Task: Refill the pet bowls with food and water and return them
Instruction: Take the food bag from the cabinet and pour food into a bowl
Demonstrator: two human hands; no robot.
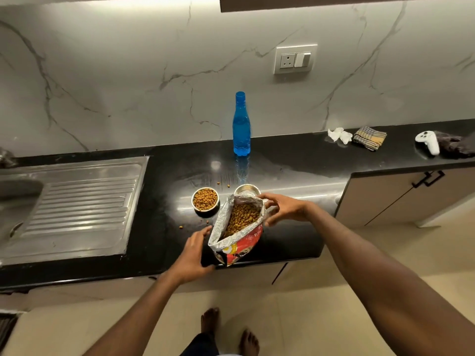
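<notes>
An open red pet food bag (237, 232) with a silver lining stands on the black counter (167, 206) near its front edge, full of brown kibble. My left hand (195, 250) holds the bag's lower left side. My right hand (282, 208) pinches the bag's top right rim. A steel bowl (205, 199) filled with kibble sits just behind and left of the bag. A second steel bowl (247, 190), partly hidden by the bag, looks empty of kibble. A blue water bottle (241, 124) stands upright near the wall.
A steel sink with drainboard (77, 201) lies to the left. A few loose kibbles (223, 185) dot the counter. Crumpled tissue (339, 134), a checked cloth (369, 137) and a white controller (428, 142) lie at the far right. Cabinets (401, 199) stand below.
</notes>
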